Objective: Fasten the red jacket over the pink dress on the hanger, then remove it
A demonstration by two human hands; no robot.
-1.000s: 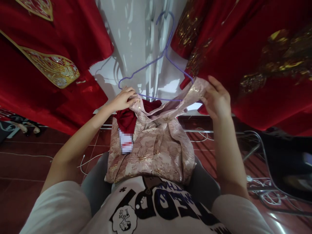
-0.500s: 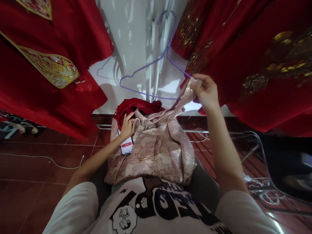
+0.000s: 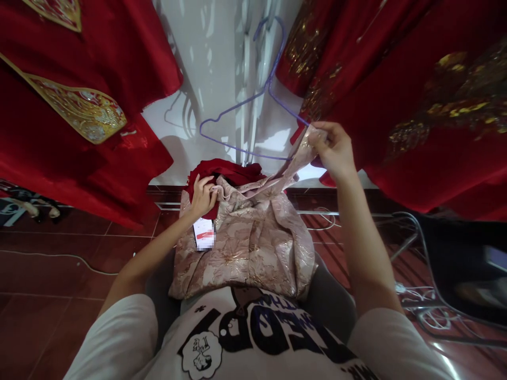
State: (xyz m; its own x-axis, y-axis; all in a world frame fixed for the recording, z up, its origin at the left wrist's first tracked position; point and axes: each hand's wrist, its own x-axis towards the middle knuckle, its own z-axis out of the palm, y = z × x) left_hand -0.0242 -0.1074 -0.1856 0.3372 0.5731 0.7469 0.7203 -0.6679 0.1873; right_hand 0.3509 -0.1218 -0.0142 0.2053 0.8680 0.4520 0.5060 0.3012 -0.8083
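Across my lap lies a shiny pink-and-gold brocade garment (image 3: 237,253), its upper edge lifted toward the right. My right hand (image 3: 332,148) pinches that raised edge together with one end of a purple hanger (image 3: 233,111), which hangs in the air with its hook upward. At the garment's left side my left hand (image 3: 204,196) has its fingers closed around the edge of the pink cloth. Dark red fabric (image 3: 229,170) is bunched just behind that hand. A white paper tag (image 3: 204,235) rests on the brocade below my left wrist.
Red gowns with gold embroidery hang at the left (image 3: 130,105) and right (image 3: 372,105). A black chair (image 3: 463,269) with a metal frame stands at the right. White cables (image 3: 435,316) lie on the red tiled floor (image 3: 51,269), and shoes (image 3: 43,211) sit at far left.
The left hand has shifted slightly left along the cloth edge, showing more of the tag. The hanger's free left end has swung a little right and up. My right hand keeps its pinch.
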